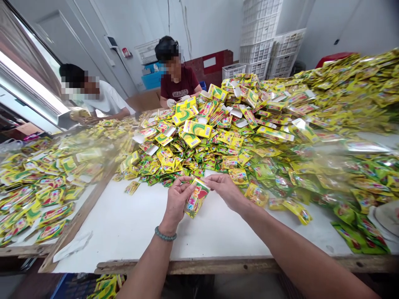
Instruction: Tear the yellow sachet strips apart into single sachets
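A small yellow and green printed carton (197,199) is held tilted above the white tabletop, its printed face toward me. My left hand (179,197), with a beaded bracelet on the wrist, pinches the carton's left side between thumb and fingers. At the carton's upper right corner, my right hand (225,189) has its thumb and fingertips pressed together on the edge. Whether the top flap stands open is too small to tell. Just beyond both hands lies a heap of small yellow and green sachets (174,160), with similar cartons (199,128) piled on it.
A wooden strip (84,207) divides off more cartons (52,207) at the left. Sachets and wrappers (343,166) spread across the right. Two people sit across the table, one in a maroon shirt (179,85), one in white (107,97). White crates (258,41) stand behind.
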`<action>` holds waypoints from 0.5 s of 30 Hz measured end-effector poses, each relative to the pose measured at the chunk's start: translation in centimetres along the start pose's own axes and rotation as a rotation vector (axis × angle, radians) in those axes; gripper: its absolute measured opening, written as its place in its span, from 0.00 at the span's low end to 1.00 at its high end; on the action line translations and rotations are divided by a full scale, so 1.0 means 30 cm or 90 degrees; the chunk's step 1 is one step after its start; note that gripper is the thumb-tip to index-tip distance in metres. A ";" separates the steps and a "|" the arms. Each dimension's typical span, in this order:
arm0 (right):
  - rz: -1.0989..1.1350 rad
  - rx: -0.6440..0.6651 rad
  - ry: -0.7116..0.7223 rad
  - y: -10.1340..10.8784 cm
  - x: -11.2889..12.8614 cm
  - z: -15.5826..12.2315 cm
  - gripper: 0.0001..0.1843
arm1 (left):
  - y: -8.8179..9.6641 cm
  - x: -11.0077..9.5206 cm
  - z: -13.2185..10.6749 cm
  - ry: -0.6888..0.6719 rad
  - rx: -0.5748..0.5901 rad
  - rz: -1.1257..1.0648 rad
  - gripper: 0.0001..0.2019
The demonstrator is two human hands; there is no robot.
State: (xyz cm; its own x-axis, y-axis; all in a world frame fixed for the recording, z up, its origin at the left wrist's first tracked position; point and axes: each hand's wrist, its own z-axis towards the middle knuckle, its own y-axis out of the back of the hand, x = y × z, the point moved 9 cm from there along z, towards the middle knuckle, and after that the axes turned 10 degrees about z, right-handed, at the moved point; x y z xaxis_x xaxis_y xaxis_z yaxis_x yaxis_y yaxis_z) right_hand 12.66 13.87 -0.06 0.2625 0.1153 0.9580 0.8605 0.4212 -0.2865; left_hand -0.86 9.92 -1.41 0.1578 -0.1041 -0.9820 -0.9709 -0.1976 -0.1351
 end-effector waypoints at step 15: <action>-0.356 0.014 0.290 -0.109 0.099 -0.074 0.14 | 0.004 -0.011 -0.001 0.009 0.020 -0.012 0.25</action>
State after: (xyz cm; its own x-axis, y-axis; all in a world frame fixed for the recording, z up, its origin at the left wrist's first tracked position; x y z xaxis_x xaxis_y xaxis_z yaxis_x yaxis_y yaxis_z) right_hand 11.61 10.84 3.71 -0.0554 -0.5077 0.8598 0.9118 0.3251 0.2508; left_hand -1.04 9.91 -1.10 0.1782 -0.1148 -0.9773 -0.9730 -0.1689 -0.1576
